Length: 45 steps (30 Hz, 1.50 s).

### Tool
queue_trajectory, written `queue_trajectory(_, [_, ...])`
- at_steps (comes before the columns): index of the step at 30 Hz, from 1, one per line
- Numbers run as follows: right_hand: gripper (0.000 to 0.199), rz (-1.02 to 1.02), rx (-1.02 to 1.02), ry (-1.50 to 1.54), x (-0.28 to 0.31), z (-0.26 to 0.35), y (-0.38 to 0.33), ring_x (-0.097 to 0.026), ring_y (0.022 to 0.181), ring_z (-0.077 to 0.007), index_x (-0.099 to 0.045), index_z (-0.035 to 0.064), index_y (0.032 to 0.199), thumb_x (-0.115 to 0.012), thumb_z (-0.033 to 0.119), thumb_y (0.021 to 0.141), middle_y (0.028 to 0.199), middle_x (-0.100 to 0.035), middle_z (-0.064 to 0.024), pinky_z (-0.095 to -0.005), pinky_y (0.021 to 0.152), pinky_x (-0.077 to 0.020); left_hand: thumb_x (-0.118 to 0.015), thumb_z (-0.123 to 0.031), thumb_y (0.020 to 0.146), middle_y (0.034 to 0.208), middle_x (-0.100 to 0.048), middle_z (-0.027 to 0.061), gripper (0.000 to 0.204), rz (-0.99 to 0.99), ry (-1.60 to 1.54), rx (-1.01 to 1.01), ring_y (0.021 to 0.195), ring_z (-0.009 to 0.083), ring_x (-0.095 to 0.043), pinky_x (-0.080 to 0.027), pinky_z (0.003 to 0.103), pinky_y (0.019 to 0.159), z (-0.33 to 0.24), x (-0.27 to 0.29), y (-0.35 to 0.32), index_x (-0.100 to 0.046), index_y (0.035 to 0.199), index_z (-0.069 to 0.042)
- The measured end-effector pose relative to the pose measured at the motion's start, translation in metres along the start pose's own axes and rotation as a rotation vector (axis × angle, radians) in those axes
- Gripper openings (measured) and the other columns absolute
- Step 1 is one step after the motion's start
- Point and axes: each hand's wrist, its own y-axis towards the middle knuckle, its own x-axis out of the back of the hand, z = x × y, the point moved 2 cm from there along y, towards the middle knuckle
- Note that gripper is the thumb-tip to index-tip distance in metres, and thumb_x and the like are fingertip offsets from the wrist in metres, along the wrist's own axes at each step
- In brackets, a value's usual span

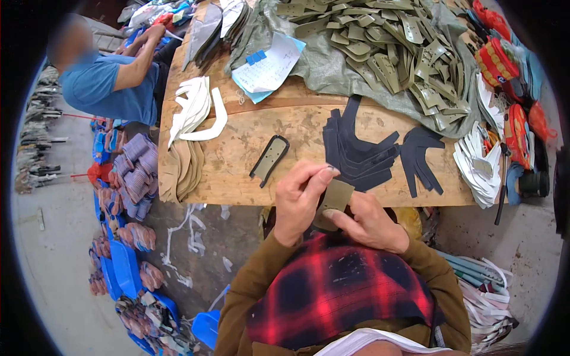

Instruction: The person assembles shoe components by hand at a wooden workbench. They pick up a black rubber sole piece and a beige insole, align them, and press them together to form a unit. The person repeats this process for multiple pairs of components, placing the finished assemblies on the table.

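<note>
- While my left hand and right hand both pinch the small olive-green cut fabric piece above my lap, just off the wooden table's near edge, a loose grip could drop it to the littered floor.
- Reaching forward carelessly, I might knock the stack of black cut fabric pieces or the black-rimmed oblong olive part off the edge.
</note>
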Motion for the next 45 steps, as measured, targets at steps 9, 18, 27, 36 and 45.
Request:
queue_trajectory(9, [0.024,0.027,-0.271,0.295,0.011,-0.01,0.006,-0.058,0.059,-0.0125,-0.056,-0.0044,0.107,-0.06,0.014,0.092,0.082,-0.062,-0.0096,-0.0296,0.052,-0.0478,-0.042,-0.033,0.104,0.096,-0.067,0.0049,0.04,-0.078,-0.437,0.28,0.084,0.0133,-0.061,-0.048,0.029,0.077,-0.002,0.013,0.014,-0.064,0.105,0.0])
queue_trajectory(18, [0.02,0.064,-0.272,0.221,0.01,-0.016,0.004,-0.059,0.063,-0.0133,-0.051,-0.0008,0.113,-0.054,0.01,0.096,0.087,-0.058,-0.0084,-0.0288,0.055,-0.0484,-0.052,-0.016,0.098,0.078,-0.058,0.0165,0.022,0.35,0.431,-0.129,0.073,0.0323,-0.059,-0.046,0.038,0.065,0.028,0.008,-0.02,-0.063,0.094,0.003])
queue_trajectory(27, [0.041,0.1,0.073,-0.382,0.006,-0.02,0.008,-0.06,0.084,-0.0404,-0.044,-0.0027,0.123,-0.064,0.006,0.088,0.103,-0.054,-0.0201,-0.0425,0.07,-0.0502,-0.063,-0.011,0.091,0.093,-0.066,0.0173,0.026,0.338,0.416,-0.052,0.082,0.0341,-0.066,-0.051,0.04,0.067,0.023,0.012,-0.013,-0.061,0.114,0.0])
queue_trajectory(36, [0.068,-0.133,0.178,-0.54,-0.005,-0.008,0.015,-0.055,0.109,-0.0401,-0.032,-0.002,0.143,-0.056,-0.007,0.079,0.134,-0.044,-0.0236,-0.0441,0.089,-0.0477,-0.062,0.004,0.078,0.113,-0.064,0.0145,0.036,0.081,0.666,-0.599,0.104,0.0342,-0.064,-0.054,0.04,0.085,0.027,0.014,-0.005,-0.061,0.114,-0.003])
queue_trajectory(45, [0.038,-0.293,-0.184,0.253,0.022,-0.037,0.011,-0.061,0.106,-0.018,-0.05,-0.0007,0.134,-0.051,0.005,0.097,0.135,-0.051,-0.0135,-0.0303,0.086,-0.0505,-0.067,0.014,0.074,0.129,-0.047,0.0234,0.041,0.014,0.42,-0.564,0.12,0.0379,-0.054,-0.054,0.042,0.09,0.039,0.032,-0.016,-0.054,0.11,0.0])
